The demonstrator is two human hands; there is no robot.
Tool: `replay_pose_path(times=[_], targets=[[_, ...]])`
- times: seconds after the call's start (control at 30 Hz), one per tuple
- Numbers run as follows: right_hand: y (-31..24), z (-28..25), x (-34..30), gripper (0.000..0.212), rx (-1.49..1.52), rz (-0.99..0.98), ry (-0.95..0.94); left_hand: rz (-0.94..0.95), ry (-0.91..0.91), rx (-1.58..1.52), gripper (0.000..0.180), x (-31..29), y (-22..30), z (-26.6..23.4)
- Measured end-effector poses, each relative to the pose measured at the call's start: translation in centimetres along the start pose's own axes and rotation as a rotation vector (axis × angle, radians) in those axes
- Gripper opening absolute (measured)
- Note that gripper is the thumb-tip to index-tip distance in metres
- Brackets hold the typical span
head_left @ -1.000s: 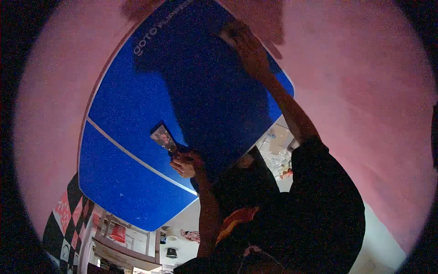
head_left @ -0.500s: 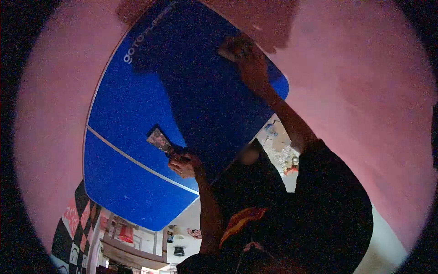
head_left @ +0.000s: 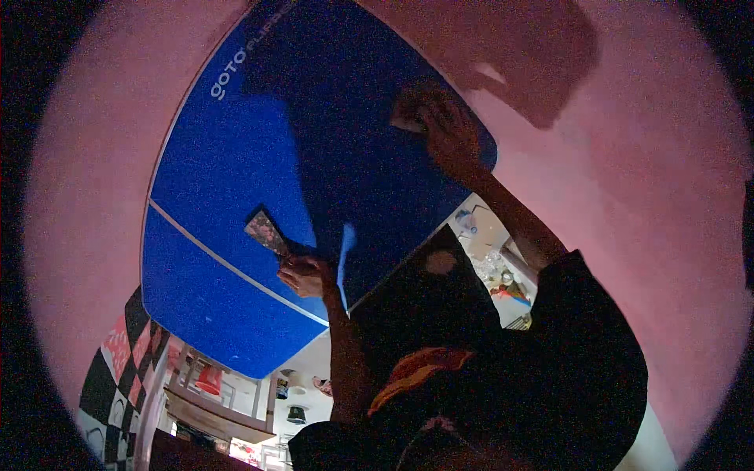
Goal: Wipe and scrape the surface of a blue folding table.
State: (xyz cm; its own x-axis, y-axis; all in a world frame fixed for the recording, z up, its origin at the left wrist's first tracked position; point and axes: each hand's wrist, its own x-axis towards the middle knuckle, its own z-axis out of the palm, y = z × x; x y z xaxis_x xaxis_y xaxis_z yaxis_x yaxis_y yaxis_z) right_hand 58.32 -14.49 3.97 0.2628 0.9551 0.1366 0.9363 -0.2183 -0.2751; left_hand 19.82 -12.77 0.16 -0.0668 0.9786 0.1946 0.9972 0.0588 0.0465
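Note:
A large blue board with a thin pale edge and one pale stripe across it fills the middle of the view. My left hand is over its lower part, closed round the dark handle of a flat scraper-like tool with a speckled rectangular blade. Higher up, near the board's right edge, my right hand grips a flat brownish block against the surface. Deep shadow makes the block's kind hard to make out. Whether the tool touches the board I cannot tell.
Pink walls rise around the board. A wooden frame, a red plastic container and a dark pot are beyond its lower edge. A checkered panel stands at lower left. Mixed clutter shows beneath my right arm.
My right hand has slid with the block down and a little right across the board. My left hand keeps the tool at about the same spot on it. The wall shadow has shifted right.

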Motion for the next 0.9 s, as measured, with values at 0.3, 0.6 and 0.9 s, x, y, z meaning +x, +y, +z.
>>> replay_pose_path(times=[0.3,0.6,0.9], targets=[[1.0,4.1,3.1,0.053,0.063,-0.097,0.139,0.057,0.127,0.033,0.043,-0.4,-2.7,1.4],[1.5,1.4,-7.1,0.046,0.002,0.065,0.044,-0.011,-0.178,-0.373,0.027,1.2,5.6,-3.6],[0.1,2.3,-6.0,0.040,-0.081,0.558,-0.009,0.318,-0.545,-0.624,0.023,3.6,20.8,-6.2]])
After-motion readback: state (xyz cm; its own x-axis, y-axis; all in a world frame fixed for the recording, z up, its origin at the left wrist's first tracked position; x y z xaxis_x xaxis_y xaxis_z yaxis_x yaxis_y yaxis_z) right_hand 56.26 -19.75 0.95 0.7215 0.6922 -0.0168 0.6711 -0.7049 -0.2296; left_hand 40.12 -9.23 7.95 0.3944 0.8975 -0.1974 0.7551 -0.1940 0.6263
